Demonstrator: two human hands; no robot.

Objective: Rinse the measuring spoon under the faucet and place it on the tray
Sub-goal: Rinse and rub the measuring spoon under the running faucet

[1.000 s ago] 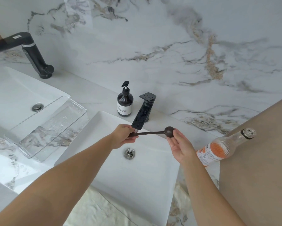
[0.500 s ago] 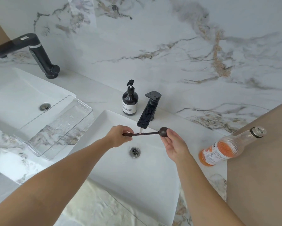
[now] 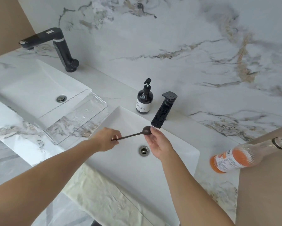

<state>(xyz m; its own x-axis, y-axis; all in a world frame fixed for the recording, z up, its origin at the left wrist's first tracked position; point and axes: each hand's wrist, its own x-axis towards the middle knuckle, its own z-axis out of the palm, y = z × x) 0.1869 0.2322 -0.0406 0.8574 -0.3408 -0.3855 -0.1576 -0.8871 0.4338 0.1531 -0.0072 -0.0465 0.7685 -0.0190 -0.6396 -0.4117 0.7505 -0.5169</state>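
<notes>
A dark measuring spoon (image 3: 133,134) is held level over the white sink (image 3: 177,144). My left hand (image 3: 106,141) pinches the end of its handle. My right hand (image 3: 158,142) touches the round bowl of the spoon with its fingertips, right under the spout of the black faucet (image 3: 163,111). I cannot make out a water stream. The clear plastic tray (image 3: 75,116) lies on the counter to the left of the sink, with nothing visible in it.
A dark soap pump bottle (image 3: 144,101) stands left of the faucet. An orange drink bottle (image 3: 244,155) lies on its side at the right. A second sink (image 3: 31,88) with a black faucet (image 3: 58,46) is at the far left. A marble wall rises behind.
The spoon has shifted left, so its bowl now sits under the spout instead of right of it. Both hands moved with it. The view also shifted.
</notes>
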